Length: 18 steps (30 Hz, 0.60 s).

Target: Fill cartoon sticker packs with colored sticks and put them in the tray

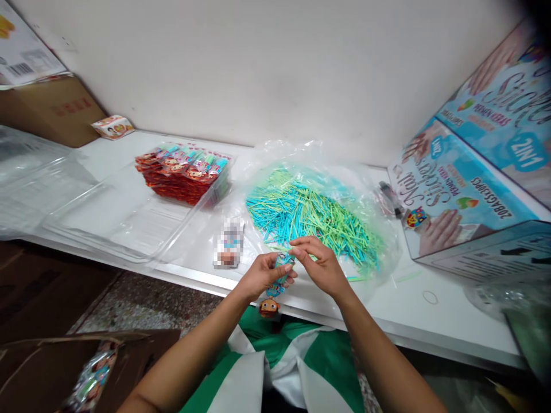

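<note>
My left hand [263,274] is closed around a small printed packet [279,275] with a cartoon figure at its lower end, held just above the front edge of the white table [387,312]. My right hand [321,265] pinches the packet's top, fingers pressed together at its opening. Right behind both hands lies a pile of thin blue and green sticks [310,215] on a clear plastic bag [370,189].
A clear tray [124,229] holds a stack of filled red packets [183,172] at the left. One packet [229,244] lies flat between tray and sticks. Large printed boxes [465,189] stand at the right, a cardboard box [51,109] at the far left.
</note>
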Motion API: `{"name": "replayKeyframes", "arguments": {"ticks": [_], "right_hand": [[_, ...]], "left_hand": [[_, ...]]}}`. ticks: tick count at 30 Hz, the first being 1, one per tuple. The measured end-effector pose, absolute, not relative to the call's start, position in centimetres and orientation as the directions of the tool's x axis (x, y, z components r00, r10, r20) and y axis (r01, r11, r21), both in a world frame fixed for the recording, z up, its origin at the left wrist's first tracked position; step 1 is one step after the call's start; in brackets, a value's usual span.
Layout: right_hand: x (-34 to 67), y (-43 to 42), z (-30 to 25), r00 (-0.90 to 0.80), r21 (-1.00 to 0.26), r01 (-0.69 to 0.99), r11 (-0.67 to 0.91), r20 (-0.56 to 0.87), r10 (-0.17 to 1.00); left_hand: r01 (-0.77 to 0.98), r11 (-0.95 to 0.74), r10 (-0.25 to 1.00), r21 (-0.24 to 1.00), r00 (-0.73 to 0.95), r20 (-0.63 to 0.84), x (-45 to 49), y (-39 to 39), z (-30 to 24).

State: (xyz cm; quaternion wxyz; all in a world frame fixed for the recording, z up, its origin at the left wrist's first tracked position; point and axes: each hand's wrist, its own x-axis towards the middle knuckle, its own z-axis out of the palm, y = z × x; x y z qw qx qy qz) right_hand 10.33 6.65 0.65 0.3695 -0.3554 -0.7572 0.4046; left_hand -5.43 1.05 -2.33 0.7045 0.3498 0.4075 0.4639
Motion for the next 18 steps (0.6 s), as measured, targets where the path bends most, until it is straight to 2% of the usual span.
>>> {"name": "replayKeyframes", "arguments": {"ticks": [9, 18], "right_hand": [[10.48, 6.31, 0.81, -0.442, -0.905, 0.281, 0.318, 0.172, 0.881], [10.07, 6.27, 0.24, -0.451, -0.946, 0.276, 0.173, 0.032, 0.892]], "left_hand": [[-0.386, 0.326, 0.939, 0.863, 0.241, -0.247, -5.26, 1.08, -1.82], [-0.398, 0.277, 0.961, 0.875, 0.120, -0.250, -4.88, 1.69, -2.27]]}}
